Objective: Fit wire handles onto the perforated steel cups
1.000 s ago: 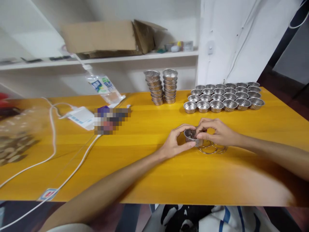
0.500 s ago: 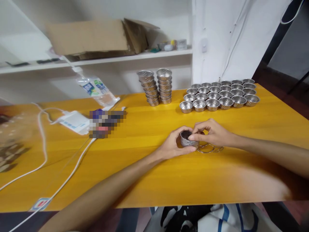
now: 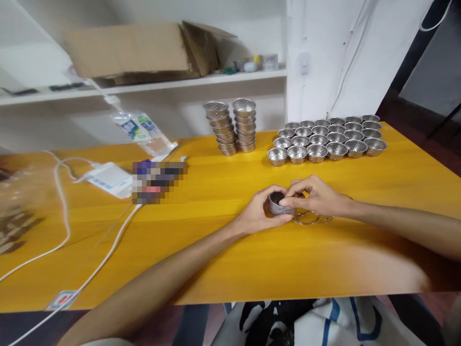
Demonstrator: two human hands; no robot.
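At the far left, a blurred pile of pale pieces (image 3: pixel 18 226) lies on the yellow worktop (image 3: pixel 223 269), well clear of the hands. Next come a white cable (image 3: pixel 63 202), a flat white box (image 3: pixel 110 179) and a clear bottle (image 3: pixel 140 132) leaning to one side; elbows are best kept off the cable, since a snag could jolt the grip. Two tall stacks of perforated steel cups, the left stack (image 3: pixel 219 127) and the right stack (image 3: pixel 245 126), stand side by side at the back, so reaches on that side should pass in front of them.

The left hand (image 3: pixel 260 211) holds one perforated cup (image 3: pixel 278 207), mouth up, thumb along the near wall and fingers around the far side. That is a sound hold: firm enough to stop the cup turning, light enough not to tip it. Whether its base touches the worktop cannot be told.

Just to the right, wire rings (image 3: pixel 306 224) lie partly under the right hand (image 3: pixel 315 196), which is drawn narrow, thumb and fingertips at the cup's rim; whether they pinch anything is hidden. Small finger movements, with the wrist steady, suit this work. Farther right and behind, cups in neat rows (image 3: pixel 317 154) stand mouth up, apart from both hands.
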